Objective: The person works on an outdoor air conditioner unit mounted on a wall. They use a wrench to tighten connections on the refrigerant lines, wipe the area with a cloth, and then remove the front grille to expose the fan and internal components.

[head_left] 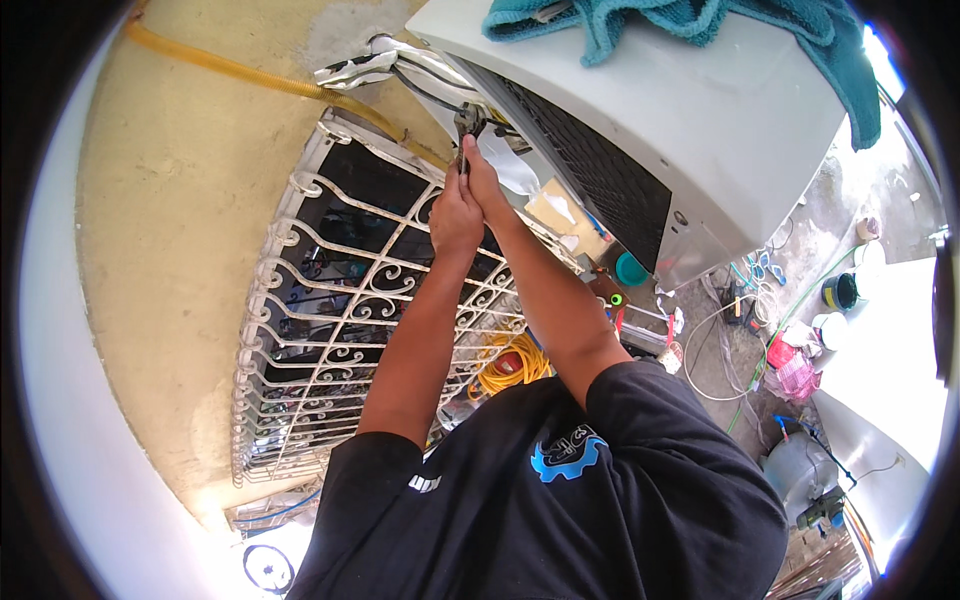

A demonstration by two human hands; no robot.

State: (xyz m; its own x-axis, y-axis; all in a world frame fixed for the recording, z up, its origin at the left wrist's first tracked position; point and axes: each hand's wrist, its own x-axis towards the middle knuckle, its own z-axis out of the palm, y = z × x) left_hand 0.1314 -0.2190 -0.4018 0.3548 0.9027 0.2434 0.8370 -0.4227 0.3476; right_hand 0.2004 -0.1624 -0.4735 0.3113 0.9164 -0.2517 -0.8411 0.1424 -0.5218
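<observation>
Both my arms reach up and away to the side of a white air-conditioner outdoor unit point(740, 130). My left hand point(455, 218) and my right hand point(483, 182) are pressed together, closed around the dark handle of a metal wrench point(467, 119). The right hand sits a little farther up the handle. The wrench's head is up against the pipe connections at the unit's side, but its exact grip on a fitting is too small to make out. White-wrapped pipes and black lines point(400, 66) run from there toward the wall.
A white scrolled window grille point(375, 270) juts from the beige wall point(190, 180) at left. A yellow corrugated hose point(240, 68) crosses the wall. A teal towel point(650, 18) drapes over the unit. Below lie a coiled yellow hose point(540, 365), cables, buckets and a compressor tank point(800, 470).
</observation>
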